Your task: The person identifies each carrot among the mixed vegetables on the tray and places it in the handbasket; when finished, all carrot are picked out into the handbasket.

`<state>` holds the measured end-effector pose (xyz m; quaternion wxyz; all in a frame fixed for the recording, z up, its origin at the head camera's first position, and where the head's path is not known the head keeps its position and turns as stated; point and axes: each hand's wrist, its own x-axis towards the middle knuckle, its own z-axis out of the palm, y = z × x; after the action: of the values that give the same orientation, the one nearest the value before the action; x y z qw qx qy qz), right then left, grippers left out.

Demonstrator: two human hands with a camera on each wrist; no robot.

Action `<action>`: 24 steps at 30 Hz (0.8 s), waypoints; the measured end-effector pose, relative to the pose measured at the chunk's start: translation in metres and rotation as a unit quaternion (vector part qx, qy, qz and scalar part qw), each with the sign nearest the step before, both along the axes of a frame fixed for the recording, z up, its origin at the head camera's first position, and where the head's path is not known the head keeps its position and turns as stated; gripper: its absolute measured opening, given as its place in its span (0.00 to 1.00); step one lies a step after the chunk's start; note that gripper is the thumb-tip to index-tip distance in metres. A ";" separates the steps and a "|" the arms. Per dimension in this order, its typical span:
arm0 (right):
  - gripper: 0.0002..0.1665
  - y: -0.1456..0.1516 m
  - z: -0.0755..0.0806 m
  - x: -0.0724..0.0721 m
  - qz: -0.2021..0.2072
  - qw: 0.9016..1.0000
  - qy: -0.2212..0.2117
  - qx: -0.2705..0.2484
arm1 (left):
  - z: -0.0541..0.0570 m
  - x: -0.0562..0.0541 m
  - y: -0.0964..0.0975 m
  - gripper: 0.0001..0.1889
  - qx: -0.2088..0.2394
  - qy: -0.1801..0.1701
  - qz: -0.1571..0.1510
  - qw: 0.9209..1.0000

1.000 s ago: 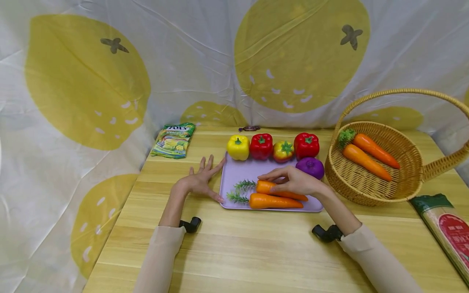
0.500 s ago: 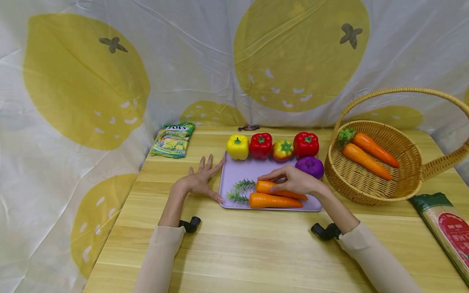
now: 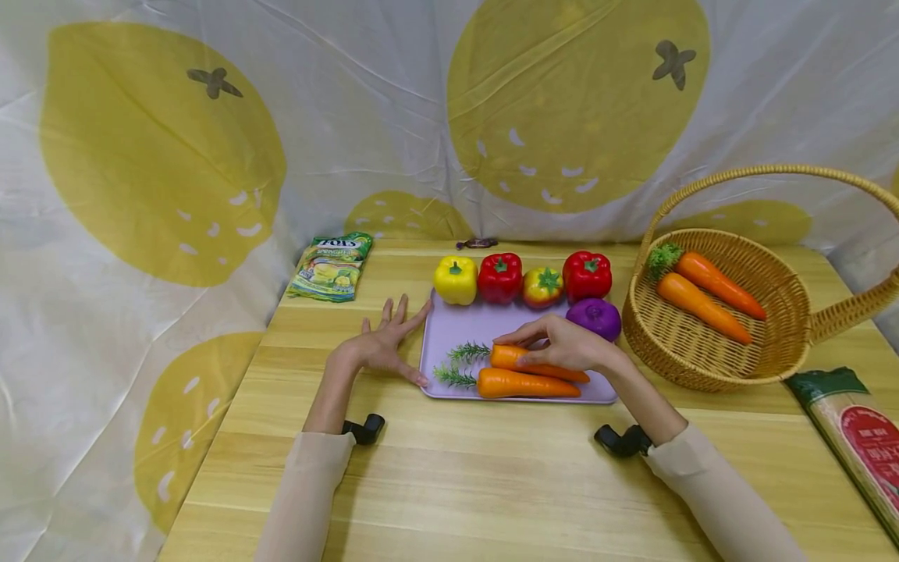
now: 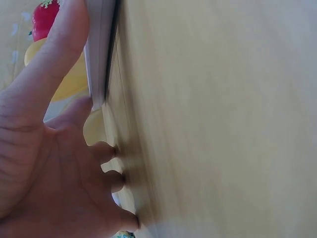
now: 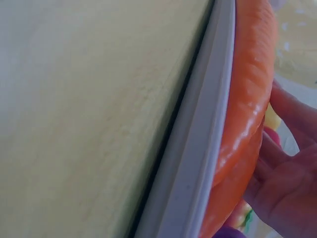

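On the lilac tray [image 3: 456, 324] two orange carrots with green tops lie side by side. My right hand [image 3: 565, 346] holds the farther carrot [image 3: 504, 357] near its top end, thumb on the near side and fingers over the far side. The nearer carrot [image 3: 527, 383] lies along the tray's front rim, untouched. My left hand [image 3: 379, 349] is spread at the tray's left side. In the left wrist view, its thumb and index finger touch the tray edge [image 4: 96, 54], and the other fingertips rest on the table. The right wrist view shows the right hand [image 5: 292, 183] behind the carrots.
Along the tray's back are a yellow pepper [image 3: 456, 281], two red peppers [image 3: 500, 279], a red-yellow fruit [image 3: 543, 288] and a purple onion [image 3: 594, 320]. Right: a wicker basket [image 3: 674, 367] with two carrots, a noodle pack [image 3: 867, 445]. Back left: a candy bag [image 3: 330, 267], a wrapped sweet [image 3: 477, 243].
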<state>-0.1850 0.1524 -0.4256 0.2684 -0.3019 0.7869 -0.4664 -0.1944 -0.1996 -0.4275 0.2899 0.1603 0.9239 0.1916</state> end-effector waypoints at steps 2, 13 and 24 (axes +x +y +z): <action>0.24 -0.001 0.002 0.000 0.001 1.000 0.005 0.003 | 0.000 0.000 0.000 0.72 0.000 0.001 0.000 1.000; 0.24 0.001 0.001 -0.001 0.005 1.000 0.012 0.005 | 0.000 0.000 0.001 0.72 0.001 -0.001 -0.001 1.000; 0.24 0.005 0.011 -0.005 -0.008 0.999 0.032 -0.009 | 0.001 0.001 0.001 0.72 -0.002 -0.002 -0.002 1.000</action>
<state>-0.1898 0.1577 -0.4149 0.2362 -0.3127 0.7932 -0.4662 -0.1939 -0.1982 -0.4269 0.2921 0.1609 0.9236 0.1891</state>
